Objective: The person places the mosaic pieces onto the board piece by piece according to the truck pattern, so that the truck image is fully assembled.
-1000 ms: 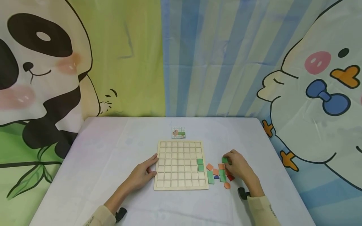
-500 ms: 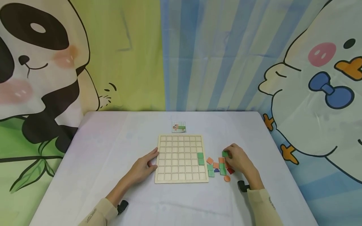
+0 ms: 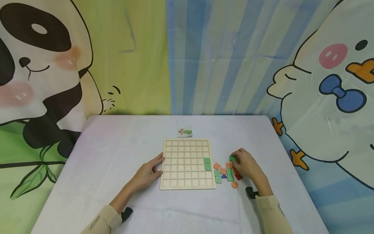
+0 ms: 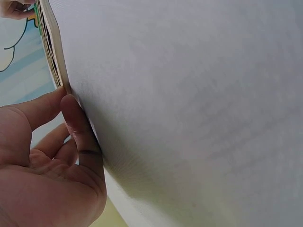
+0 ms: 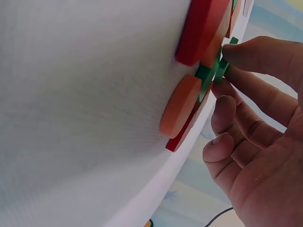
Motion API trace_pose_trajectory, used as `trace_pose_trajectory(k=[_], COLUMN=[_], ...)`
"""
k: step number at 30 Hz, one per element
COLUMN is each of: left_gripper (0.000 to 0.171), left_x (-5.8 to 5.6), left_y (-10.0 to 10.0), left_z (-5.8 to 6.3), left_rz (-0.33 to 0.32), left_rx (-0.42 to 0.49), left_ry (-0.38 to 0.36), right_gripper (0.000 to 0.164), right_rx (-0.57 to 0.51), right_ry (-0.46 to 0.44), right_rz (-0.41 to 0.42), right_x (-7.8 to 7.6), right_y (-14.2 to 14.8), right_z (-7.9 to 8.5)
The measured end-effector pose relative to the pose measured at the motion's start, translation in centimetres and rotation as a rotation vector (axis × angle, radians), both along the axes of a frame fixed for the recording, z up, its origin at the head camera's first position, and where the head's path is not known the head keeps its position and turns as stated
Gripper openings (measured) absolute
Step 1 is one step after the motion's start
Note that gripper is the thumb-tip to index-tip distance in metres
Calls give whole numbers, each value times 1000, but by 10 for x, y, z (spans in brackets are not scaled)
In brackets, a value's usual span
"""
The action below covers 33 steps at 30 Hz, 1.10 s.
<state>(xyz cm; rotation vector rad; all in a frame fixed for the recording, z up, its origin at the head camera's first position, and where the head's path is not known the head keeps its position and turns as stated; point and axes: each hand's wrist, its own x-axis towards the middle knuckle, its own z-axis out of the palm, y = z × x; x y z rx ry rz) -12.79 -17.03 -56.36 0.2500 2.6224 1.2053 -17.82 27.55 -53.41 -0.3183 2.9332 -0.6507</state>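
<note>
A pale wooden grid board (image 3: 181, 167) lies on the table, with two green square tiles (image 3: 207, 164) in its right-hand column. My left hand (image 3: 147, 172) rests at the board's left edge; fingertips and thumb (image 4: 45, 109) touch its side. To the right of the board, my right hand (image 3: 247, 165) pinches a small green tile (image 5: 221, 68) between thumb and fingers. Close under it is a loose cluster of pieces: green tiles (image 3: 217, 176), orange squares (image 3: 223, 171), a blue piece (image 3: 224, 176), a red piece (image 3: 238, 177) and an orange disc (image 3: 234, 185).
Behind the board lies a small card (image 3: 184, 131) printed with a gridded, coloured pattern. A white cloth covers the table (image 3: 131, 136). Beyond its far edge hangs a curtain (image 3: 204, 65) with cartoon animals. Each wrist wears a black camera (image 3: 127, 214).
The head view has tilted down slightly, so everything sits higher in the picture. Both hands keep their places, left at the board's edge, right on the green tile.
</note>
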Motion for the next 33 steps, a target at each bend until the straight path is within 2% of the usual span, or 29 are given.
trace_pose_trajectory(k=[13,17,33], left_gripper=[68,68,68], left_x=[1,0,0], left_y=[0,0,-1], left_z=[1,1,-1], left_rz=[2,-1,-8], left_rx=[7,9,7], left_ry=[5,7,13], right_gripper=[28,29,27], right_rx=[-36,-25,-91], right_ry=[4,17,41], right_rz=[-15,-3,82], right_x=[3,5,17], right_y=[-9,-17,-51], right_z=[4,3,-1])
